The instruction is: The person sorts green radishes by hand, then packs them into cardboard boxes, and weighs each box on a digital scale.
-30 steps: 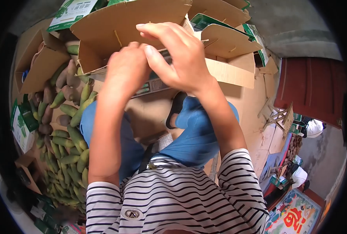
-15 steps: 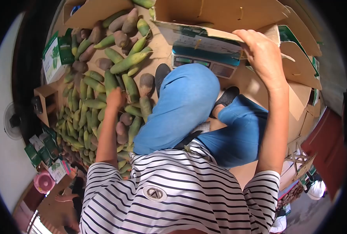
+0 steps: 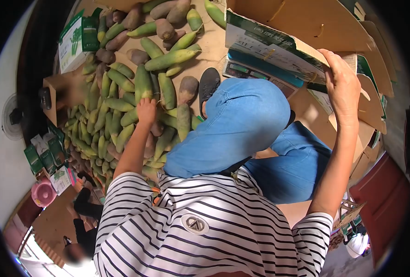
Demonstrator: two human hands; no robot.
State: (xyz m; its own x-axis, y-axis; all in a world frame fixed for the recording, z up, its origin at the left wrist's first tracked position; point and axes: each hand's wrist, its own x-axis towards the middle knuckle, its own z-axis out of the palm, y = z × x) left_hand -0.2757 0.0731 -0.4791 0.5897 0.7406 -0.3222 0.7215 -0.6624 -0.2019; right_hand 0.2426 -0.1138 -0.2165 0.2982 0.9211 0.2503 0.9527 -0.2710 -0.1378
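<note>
My left hand (image 3: 146, 110) is closed round the lower end of a green radish (image 3: 143, 83), which lies among many others on the left. Close to it are more long green radishes (image 3: 173, 59) and some purplish-brown ones (image 3: 187, 90). On the other side, my right hand (image 3: 343, 76) grips the top edge of an open cardboard box (image 3: 269, 40) with a printed side. The box is tilted, and its inside is mostly hidden. Below its printed side, a digital scale (image 3: 244, 71) shows partly.
A green and white carton (image 3: 75, 44) stands at the upper left. My blue-trousered knee (image 3: 255, 99) rises between the radish pile and the box. More open cardboard (image 3: 375, 87) lies at the right. Another person's dark sleeve (image 3: 87, 205) shows at the lower left.
The view has shifted, so the radishes and box sit further right. My left hand has stayed at the same radish. My right hand still holds the box edge, and the box appears more tilted.
</note>
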